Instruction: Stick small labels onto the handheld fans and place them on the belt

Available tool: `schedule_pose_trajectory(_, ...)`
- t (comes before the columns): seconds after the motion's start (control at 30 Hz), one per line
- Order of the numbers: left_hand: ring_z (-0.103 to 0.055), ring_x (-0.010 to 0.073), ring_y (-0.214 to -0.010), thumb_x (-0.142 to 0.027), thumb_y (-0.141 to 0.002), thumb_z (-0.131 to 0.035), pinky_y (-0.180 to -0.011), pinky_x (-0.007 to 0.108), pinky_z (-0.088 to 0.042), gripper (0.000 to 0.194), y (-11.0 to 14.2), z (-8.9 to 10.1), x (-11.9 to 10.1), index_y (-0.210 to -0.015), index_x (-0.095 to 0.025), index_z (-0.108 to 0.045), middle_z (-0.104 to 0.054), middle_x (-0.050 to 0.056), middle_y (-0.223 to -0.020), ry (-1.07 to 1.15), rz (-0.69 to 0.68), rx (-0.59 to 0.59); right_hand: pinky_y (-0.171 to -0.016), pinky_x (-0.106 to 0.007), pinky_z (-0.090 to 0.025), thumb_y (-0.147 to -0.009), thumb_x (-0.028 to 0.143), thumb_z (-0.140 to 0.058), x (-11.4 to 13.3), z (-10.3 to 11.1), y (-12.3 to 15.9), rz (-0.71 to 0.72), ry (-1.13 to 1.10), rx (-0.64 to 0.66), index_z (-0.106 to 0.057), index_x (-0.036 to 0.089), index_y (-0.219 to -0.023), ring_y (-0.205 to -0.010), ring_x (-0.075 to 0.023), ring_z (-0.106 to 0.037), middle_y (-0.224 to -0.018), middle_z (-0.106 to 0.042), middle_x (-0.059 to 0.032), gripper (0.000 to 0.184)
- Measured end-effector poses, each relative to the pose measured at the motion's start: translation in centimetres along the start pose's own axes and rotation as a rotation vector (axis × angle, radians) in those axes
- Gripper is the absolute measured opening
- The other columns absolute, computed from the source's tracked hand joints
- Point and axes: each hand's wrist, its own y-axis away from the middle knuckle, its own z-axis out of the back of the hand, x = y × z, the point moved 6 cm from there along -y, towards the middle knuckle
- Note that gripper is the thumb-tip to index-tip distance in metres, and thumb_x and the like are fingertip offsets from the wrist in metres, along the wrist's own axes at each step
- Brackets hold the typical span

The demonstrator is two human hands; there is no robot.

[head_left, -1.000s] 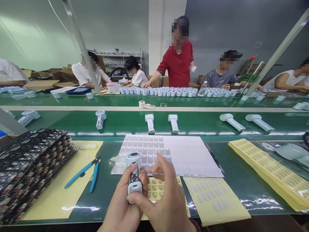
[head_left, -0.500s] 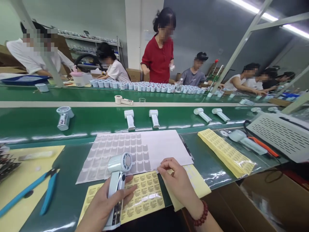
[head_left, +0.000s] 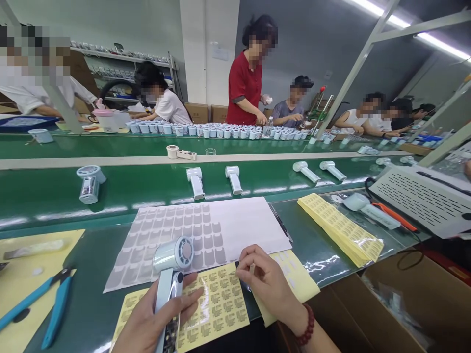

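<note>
My left hand (head_left: 158, 311) is wrapped round the handle of a pale blue handheld fan (head_left: 172, 257), its round head tilted up. Beneath that hand lies a yellow sheet of printed labels (head_left: 221, 299). My right hand (head_left: 263, 277) has thumb and forefinger pinched at the sheet's upper right edge; whatever is between the fingertips is too small to make out. Behind the fan spreads a white sheet with grey sticker shapes (head_left: 211, 242), partly bare. Another yellow sheet (head_left: 294, 272) with a few pale stickers sits partly under my right hand.
Blue-handled pliers (head_left: 57, 304) lie at left. A stack of yellow label sheets (head_left: 340, 228), another fan (head_left: 371, 208) and a slotted white metal box (head_left: 423, 196) are at right. Several fans rest on the green belt (head_left: 257, 176). Co-workers sit or stand beyond rows of cup-shaped parts (head_left: 221, 130).
My right hand has dipped slightly toward the label sheet's edge, fingers still pinched. The fan stays in my left hand. The view has shifted a little; the co-worker in red now reaches down toward the parts.
</note>
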Motion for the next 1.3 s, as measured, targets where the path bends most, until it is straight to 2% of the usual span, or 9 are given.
schedule_pose_trajectory(0.17, -0.071, 0.0326, -0.103, -0.023, -0.054, -0.092, -0.082, 0.031, -0.062, 0.057, 0.6, -0.4, -0.6, -0.105, -0.016, -0.067, -0.072, 0.014, -0.12, -0.002, 0.007, -0.015, -0.067, -0.026, -0.041, -0.088, 0.038, -0.069, 1.4, 0.1, 0.3, -0.015, -0.316, 0.002, -0.066, 0.023, -0.078, -0.085, -0.0161, -0.052, -0.091, -0.052, -0.0014, 0.018)
schedule_pose_trajectory(0.3, -0.074, 0.0252, -0.087, -0.028, -0.056, -0.092, -0.067, 0.023, -0.06, 0.055, 0.9, -0.9, -1.7, -0.104, -0.014, -0.071, -0.077, 0.011, -0.099, 0.031, -0.009, 0.008, -0.062, -0.025, -0.04, -0.085, 0.036, -0.073, 3.8, -2.6, -0.2, -0.057, -0.441, 0.062, -0.064, 0.022, -0.076, -0.076, -0.0138, -0.05, -0.088, -0.053, -0.0002, 0.018)
schedule_pose_trajectory(0.37, -0.073, 0.0232, -0.083, -0.037, -0.065, -0.087, -0.061, 0.022, -0.058, 0.05, 0.9, -1.0, -2.2, -0.107, -0.015, -0.073, -0.077, 0.01, -0.094, 0.099, -0.009, 0.011, -0.071, -0.026, -0.044, -0.083, 0.032, -0.074, 5.1, -4.5, -0.4, -0.066, -0.492, 0.118, -0.064, 0.022, -0.075, -0.083, -0.0157, -0.054, -0.089, -0.057, -0.001, 0.016)
schedule_pose_trajectory(0.5, -0.068, 0.0263, -0.106, -0.048, -0.08, -0.071, -0.074, 0.026, -0.06, 0.044, 0.4, -0.8, -2.9, -0.113, -0.02, -0.073, -0.075, 0.008, -0.111, 0.269, -0.004, -0.023, -0.097, -0.036, -0.042, -0.08, 0.022, -0.071, 6.5, -7.4, -0.9, -0.104, -0.459, 0.187, -0.063, 0.022, -0.071, -0.106, -0.023, -0.057, -0.092, -0.06, -0.0026, 0.012)
schedule_pose_trajectory(0.6, -0.066, 0.0287, -0.111, -0.047, -0.086, -0.064, -0.082, 0.032, -0.06, 0.04, 0.2, -0.8, -3.5, -0.113, -0.02, -0.074, -0.075, 0.009, -0.112, 0.289, -0.05, -0.009, -0.093, -0.034, -0.045, -0.078, 0.018, -0.07, 6.9, -8.2, -1.4, -0.114, -0.367, 0.193, -0.061, 0.022, -0.068, -0.108, -0.0235, -0.057, -0.091, -0.059, -0.0018, 0.014)
schedule_pose_trajectory(0.7, -0.066, 0.0315, -0.111, -0.05, -0.086, -0.063, -0.087, 0.037, -0.059, 0.043, 0.1, -1.0, -3.7, -0.11, -0.017, -0.074, -0.075, 0.011, -0.111, 0.291, -0.047, 0.023, -0.078, -0.028, -0.048, -0.078, 0.017, -0.069, 7.2, -8.5, -2.0, -0.118, -0.315, 0.189, -0.06, 0.022, -0.066, -0.112, -0.024, -0.057, -0.089, -0.058, -0.0023, 0.015)
schedule_pose_trajectory(0.9, -0.068, 0.0305, -0.106, -0.044, -0.088, -0.063, -0.092, 0.042, -0.057, 0.037, -0.2, -0.8, -4.1, -0.109, -0.016, -0.075, -0.076, 0.011, -0.105, 0.332, -0.056, -0.015, -0.058, -0.023, -0.043, -0.08, 0.017, -0.067, 7.1, -8.9, -2.6, -0.073, -0.221, 0.187, -0.059, 0.021, -0.071, -0.091, -0.0187, -0.063, -0.094, -0.058, -0.0019, 0.013)
schedule_pose_trajectory(1.1, -0.071, 0.0252, -0.098, -0.022, -0.085, -0.066, -0.087, 0.035, -0.059, 0.028, -0.4, -1.3, -4.7, -0.112, -0.02, -0.073, -0.076, 0.004, -0.096, 0.381, -0.019, 0.003, -0.059, -0.024, -0.046, -0.087, 0.012, -0.057, 8.2, -8.6, -2.3, 0.317, 0.012, 0.05, -0.056, 0.022, -0.083, -0.091, -0.0177, -0.061, -0.095, -0.055, -0.0029, 0.011)
schedule_pose_trajectory(1.3, -0.073, 0.0268, -0.089, -0.01, -0.083, -0.063, -0.073, 0.033, -0.062, 0.025, -2.1, -1.5, -6.5, -0.107, -0.008, -0.071, -0.075, 0.014, -0.095, 0.282, 0.008, 0.021, -0.062, -0.026, -0.055, -0.1, 0.035, -0.047, 7.5, -5.1, -4.6, 0.231, -0.036, -0.151, -0.06, 0.023, -0.097, -0.089, -0.0185, -0.065, -0.107, -0.063, -0.0078, 0.019)
